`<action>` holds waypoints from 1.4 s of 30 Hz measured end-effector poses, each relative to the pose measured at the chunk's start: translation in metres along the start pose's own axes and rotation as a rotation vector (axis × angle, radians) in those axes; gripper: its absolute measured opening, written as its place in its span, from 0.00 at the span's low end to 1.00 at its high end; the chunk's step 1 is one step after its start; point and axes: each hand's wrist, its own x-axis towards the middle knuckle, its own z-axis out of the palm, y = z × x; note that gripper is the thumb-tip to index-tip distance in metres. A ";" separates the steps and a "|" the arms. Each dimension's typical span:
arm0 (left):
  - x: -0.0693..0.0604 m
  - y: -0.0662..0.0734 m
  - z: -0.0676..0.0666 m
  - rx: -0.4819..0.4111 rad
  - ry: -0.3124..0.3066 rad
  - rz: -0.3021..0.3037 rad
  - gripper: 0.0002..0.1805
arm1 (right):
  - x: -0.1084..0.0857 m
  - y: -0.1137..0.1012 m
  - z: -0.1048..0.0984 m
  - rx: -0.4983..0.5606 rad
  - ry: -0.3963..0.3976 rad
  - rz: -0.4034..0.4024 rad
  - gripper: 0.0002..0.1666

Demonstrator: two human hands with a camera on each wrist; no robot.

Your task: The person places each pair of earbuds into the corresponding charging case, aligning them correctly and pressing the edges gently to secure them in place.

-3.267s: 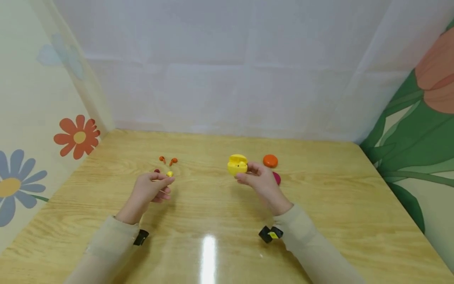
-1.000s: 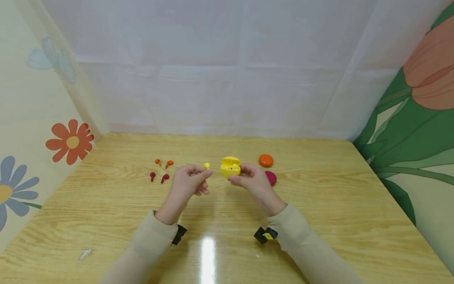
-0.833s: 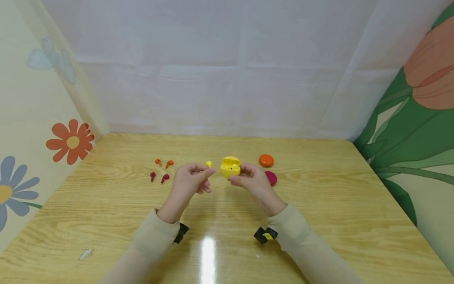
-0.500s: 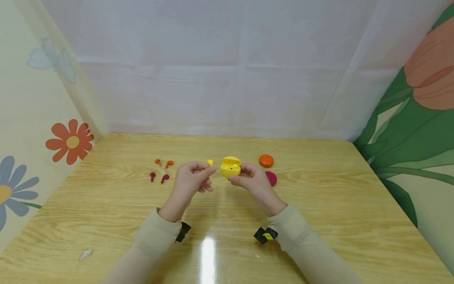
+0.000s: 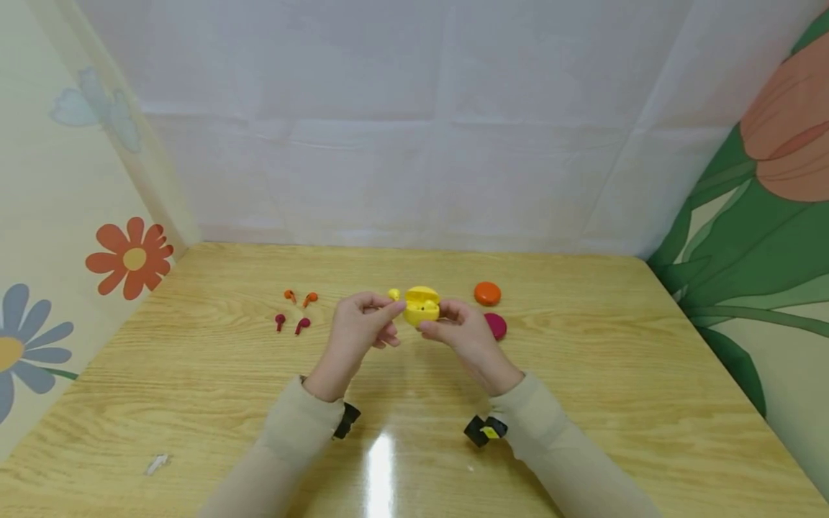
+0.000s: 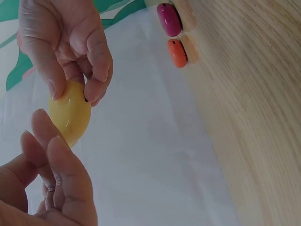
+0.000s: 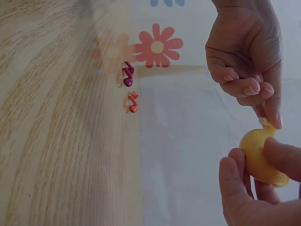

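Note:
Between thumb and index finger, my left hand point(image 5: 364, 325) pinches a yellow earbud point(image 5: 393, 294), its round head up. The earbud is right beside the left side of a yellow earbud case point(image 5: 421, 315), whose lid stands raised. My right hand point(image 5: 471, 329) grips that case from the right, above the table. Inside the case a dark dot shows, but its slots are too small to make out. In the left wrist view the case point(image 6: 70, 113) turns its smooth back to me and the earbud is hidden. The right wrist view shows the earbud's pale tip point(image 7: 263, 121) at the case's edge.
On the wooden table point(image 5: 583, 374) at left lie a pair of orange earbuds point(image 5: 311, 298) and a pair of dark red earbuds point(image 5: 302, 326). Behind my right hand sit an orange case point(image 5: 488, 293) and a partly covered magenta case point(image 5: 497, 326). A white sheet point(image 5: 414, 180) hangs behind.
My left hand has carried the yellow earbud rightward from beside the loose earbuds to the case. My right hand has shifted slightly left, then held the open case nearly still.

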 end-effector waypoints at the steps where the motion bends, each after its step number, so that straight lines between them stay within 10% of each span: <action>1: 0.000 0.000 0.000 -0.003 0.001 0.002 0.11 | 0.000 0.000 0.000 0.001 -0.002 -0.002 0.20; 42: 0.002 -0.001 0.021 -0.009 -0.011 0.072 0.09 | 0.000 0.002 0.002 0.003 -0.028 -0.034 0.21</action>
